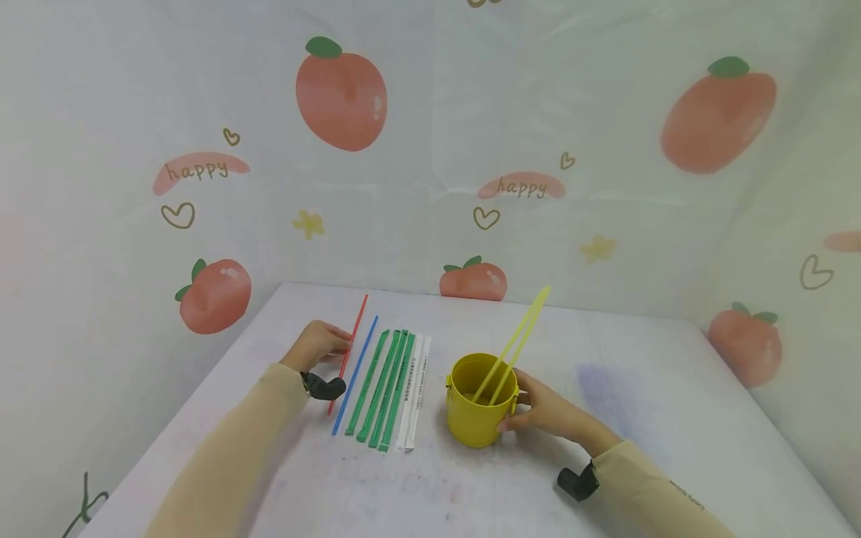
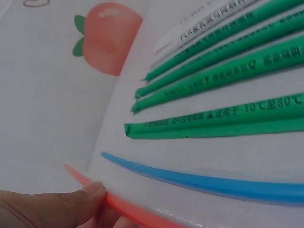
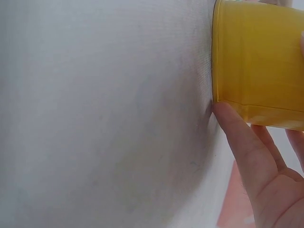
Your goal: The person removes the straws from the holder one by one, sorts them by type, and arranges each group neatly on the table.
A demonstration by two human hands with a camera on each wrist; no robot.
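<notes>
Nearest the lens, at the bottom of the head view: two beige sleeves, a dark wrist mount on each. Left hand (image 1: pixel 318 344) at the far end of the red straw (image 1: pixel 348 353), thumb tip pressed on it and fingers curled beneath, seemingly pinching. Right hand (image 1: pixel 548 409) cupped round the yellow bucket (image 1: pixel 476 418), steadying it on the table (image 1: pixel 673 388).

Step in hand, by the look of it: taking the red straw from the left edge of the row, beside the blue straw (image 1: pixel 355 376), green straws (image 1: pixel 383 388) and white straws (image 1: pixel 415 392). Next move calls for a clean lift without nudging the blue neighbour, then a tilt to clear the two yellow straws (image 1: pixel 514 344) leaning in the bucket.

Hard to tell: grip under the red straw, blurred in the left wrist view; the bucket's contents; most right fingers, behind the bucket.
</notes>
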